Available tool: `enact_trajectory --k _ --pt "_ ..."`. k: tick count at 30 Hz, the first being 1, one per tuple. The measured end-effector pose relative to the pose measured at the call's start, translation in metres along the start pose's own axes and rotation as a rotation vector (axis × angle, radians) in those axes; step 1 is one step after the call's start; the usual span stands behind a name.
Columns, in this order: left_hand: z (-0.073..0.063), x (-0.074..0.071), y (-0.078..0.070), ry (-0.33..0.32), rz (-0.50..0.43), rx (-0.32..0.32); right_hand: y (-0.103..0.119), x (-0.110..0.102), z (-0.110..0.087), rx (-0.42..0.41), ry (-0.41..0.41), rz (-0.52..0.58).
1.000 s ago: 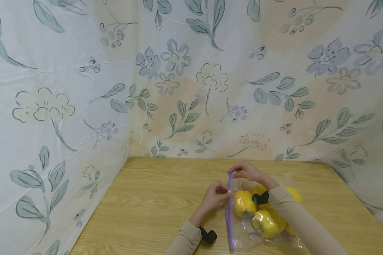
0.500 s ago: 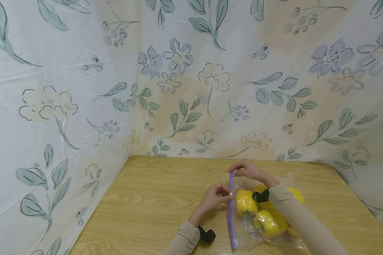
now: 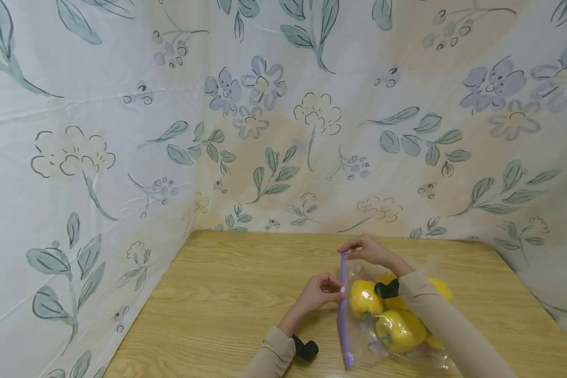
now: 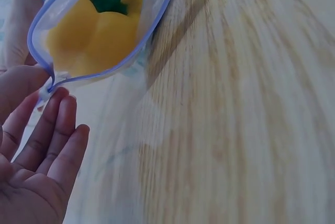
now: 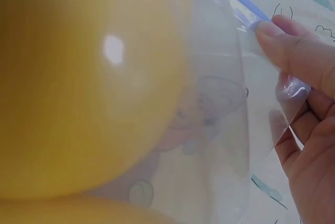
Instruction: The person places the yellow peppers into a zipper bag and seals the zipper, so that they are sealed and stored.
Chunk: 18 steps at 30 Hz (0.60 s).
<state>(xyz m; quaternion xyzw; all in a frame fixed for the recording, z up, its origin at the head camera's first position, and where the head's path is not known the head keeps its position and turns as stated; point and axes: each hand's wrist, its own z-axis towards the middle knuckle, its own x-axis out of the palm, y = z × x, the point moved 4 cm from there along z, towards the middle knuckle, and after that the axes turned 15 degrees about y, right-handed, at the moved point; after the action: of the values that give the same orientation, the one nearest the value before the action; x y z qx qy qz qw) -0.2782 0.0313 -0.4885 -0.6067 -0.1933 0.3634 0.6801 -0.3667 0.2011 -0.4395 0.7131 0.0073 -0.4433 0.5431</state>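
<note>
A clear zip bag [image 3: 359, 344] with a purple zip edge [image 3: 342, 320] lies on the table, holding several yellow bell peppers [image 3: 400, 331] with green stems. My left hand [image 3: 318, 291] pinches the white slider [image 3: 342, 289] partway along that edge. At the bag's far corner, the thumb and fingers of my right hand [image 3: 366, 249] grip the end of the zip. The left wrist view shows the bag's mouth gaping on one side of the slider, with a yellow bell pepper [image 4: 99, 30] just inside. Clear film runs between the right thumb [image 5: 277, 41] and fingers in the right wrist view.
The wood-grain table [image 3: 236, 294] extends to the left of the bag. Floral cloth [image 3: 264, 157] hangs behind and along the sides. A black wrist camera [image 3: 305, 348] sits by the left sleeve, and another black wrist camera [image 3: 386, 289] overlaps the peppers.
My left hand has slid the slider a short way along the zip toward me, away from the right hand. The right hand keeps its grip on the far corner.
</note>
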Motion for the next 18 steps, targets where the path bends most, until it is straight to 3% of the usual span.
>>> enact_trajectory --k 18 --pt "-0.003 0.005 0.000 0.027 0.047 -0.014 0.011 -0.002 -0.002 -0.020 -0.009 -0.056"
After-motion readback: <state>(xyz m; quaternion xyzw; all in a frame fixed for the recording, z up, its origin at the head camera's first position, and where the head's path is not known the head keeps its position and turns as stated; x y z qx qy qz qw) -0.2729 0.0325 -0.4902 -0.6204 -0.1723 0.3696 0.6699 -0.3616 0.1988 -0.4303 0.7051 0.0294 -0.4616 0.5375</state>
